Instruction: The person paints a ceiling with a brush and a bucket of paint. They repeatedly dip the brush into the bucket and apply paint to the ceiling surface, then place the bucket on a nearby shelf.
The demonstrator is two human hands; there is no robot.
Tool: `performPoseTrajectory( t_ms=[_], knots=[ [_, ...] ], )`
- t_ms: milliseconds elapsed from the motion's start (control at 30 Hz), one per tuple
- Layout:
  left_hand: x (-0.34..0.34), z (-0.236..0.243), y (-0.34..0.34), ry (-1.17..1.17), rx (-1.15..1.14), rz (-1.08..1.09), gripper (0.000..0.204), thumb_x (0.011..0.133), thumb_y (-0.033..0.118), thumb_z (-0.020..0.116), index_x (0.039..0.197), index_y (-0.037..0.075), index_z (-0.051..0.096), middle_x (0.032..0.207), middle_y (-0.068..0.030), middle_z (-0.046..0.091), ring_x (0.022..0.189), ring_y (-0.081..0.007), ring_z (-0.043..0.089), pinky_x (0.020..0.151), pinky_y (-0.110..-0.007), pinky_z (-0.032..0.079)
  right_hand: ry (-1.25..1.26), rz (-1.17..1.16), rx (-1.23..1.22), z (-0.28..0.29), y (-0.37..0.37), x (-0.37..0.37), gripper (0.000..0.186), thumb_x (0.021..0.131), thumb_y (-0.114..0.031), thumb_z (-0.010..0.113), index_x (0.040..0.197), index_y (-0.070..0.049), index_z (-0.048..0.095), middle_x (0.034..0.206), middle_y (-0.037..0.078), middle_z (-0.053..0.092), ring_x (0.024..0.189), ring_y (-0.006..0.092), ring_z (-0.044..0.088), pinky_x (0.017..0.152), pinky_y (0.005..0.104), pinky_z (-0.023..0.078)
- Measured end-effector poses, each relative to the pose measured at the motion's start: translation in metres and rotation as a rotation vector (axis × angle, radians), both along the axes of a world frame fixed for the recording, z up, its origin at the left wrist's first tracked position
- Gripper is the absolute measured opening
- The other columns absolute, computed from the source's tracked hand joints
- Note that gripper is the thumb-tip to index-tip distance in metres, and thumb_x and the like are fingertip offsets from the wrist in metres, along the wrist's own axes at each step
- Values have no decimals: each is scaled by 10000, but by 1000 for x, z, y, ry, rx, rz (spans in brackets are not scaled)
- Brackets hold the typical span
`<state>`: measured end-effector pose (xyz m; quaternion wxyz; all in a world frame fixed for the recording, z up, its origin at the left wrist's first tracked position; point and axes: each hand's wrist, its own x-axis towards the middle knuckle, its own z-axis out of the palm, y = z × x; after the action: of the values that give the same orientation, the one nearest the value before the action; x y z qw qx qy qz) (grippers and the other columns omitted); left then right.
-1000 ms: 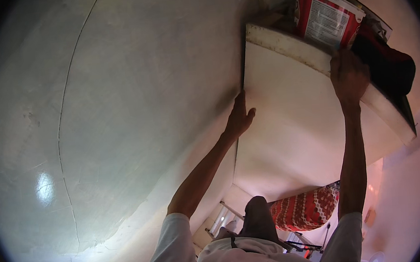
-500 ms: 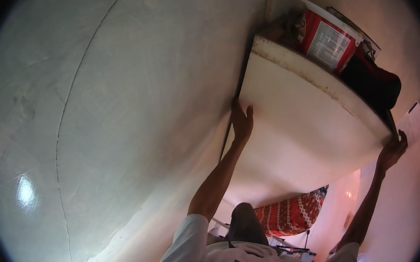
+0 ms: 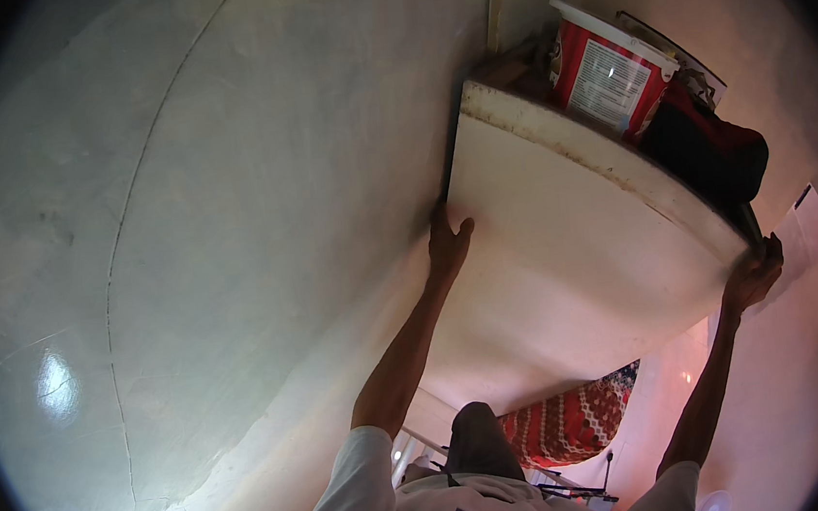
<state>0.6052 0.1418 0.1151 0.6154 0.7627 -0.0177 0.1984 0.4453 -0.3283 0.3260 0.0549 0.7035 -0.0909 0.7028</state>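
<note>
A large white box-shaped piece (image 3: 563, 232), perhaps a fridge or cabinet, stands in front of me, with a grimy rim along its top edge. My left hand (image 3: 449, 249) grips its left edge, thumb on the white face and fingers in the narrow gap beside the wall. At the upper right corner my right hand (image 3: 756, 274) is wrapped round the right edge, its fingers bent over the far side. On top stand a red and white bucket (image 3: 607, 73) and a black and red soft item (image 3: 706, 147).
A grey wall (image 3: 260, 220) with a long crack runs close along the left side. Behind me lies a red patterned cloth bundle (image 3: 574, 423). A sheet of paper (image 3: 797, 241) hangs on the right-hand wall. A thin flat panel (image 3: 678, 47) leans behind the bucket.
The white piece, the bucket and both my hands appear slightly farther left in the picture. The wall corner behind has shifted too, so the view has moved. Both grips stay the same.
</note>
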Motion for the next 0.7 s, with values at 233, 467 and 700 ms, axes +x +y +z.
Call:
performPoseTrajectory(
  t_ms=[233,467,700],
  knots=[
    [15,-26,23,-17,142,-261,817,850,103,599,1562,30,204,1611,-174,246,1491,-283,247,1172,-436,292,45,236,351,29,-21,-10,355,1000,-338,538,1246,-95,617,1172,99,684,1050,288,658,877,419,522],
    [21,-49,58,-48,-86,-577,936,731,-57,547,1571,4,137,1636,-170,183,1529,-241,106,1217,-361,137,192,272,585,23,-29,1,420,993,-398,520,1141,-54,712,1145,127,704,1021,299,657,922,386,489],
    [14,-27,62,-32,-129,-744,1002,653,-135,513,1571,10,137,1640,-157,179,1527,-224,108,1205,-340,158,214,345,542,20,-49,-5,373,991,-334,532,1158,-58,718,1095,93,726,1008,223,661,932,343,482]
  ],
)
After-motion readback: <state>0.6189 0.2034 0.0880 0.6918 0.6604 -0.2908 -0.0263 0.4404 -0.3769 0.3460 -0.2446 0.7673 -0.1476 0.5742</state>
